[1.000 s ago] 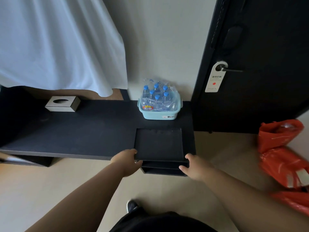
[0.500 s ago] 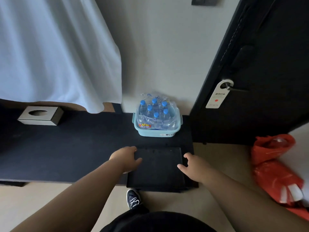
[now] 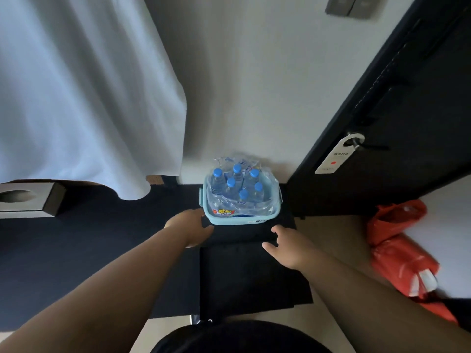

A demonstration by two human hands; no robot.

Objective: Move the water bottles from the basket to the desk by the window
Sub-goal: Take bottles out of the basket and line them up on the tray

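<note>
Bottles (image 3: 238, 189) all sit shrink-wrapped inside the blue basket (image 3: 267, 217) on the black desk (image 3: 102, 238), so nothing's moved yet, with left hand (image 3: 191, 228) and right hand (image 3: 288, 247) loosely open, empty, just in front of the basket.

A white curtain (image 3: 76, 93) hangs at the upper left; its lower edge drapes over the rear of the dark tabletop (image 3: 89, 250). A metallic tissue box (image 3: 28, 200) stands on the tabletop at the far left. A black tray (image 3: 244, 276) lies at the tabletop's right end. A dark door (image 3: 407, 123) occupies the right side, with a white hanger tag (image 3: 336, 156) on its handle. A grey wall switch plate (image 3: 349, 6) sits at the top. Orange plastic bags (image 3: 400, 250) lie on the floor at the right.
</note>
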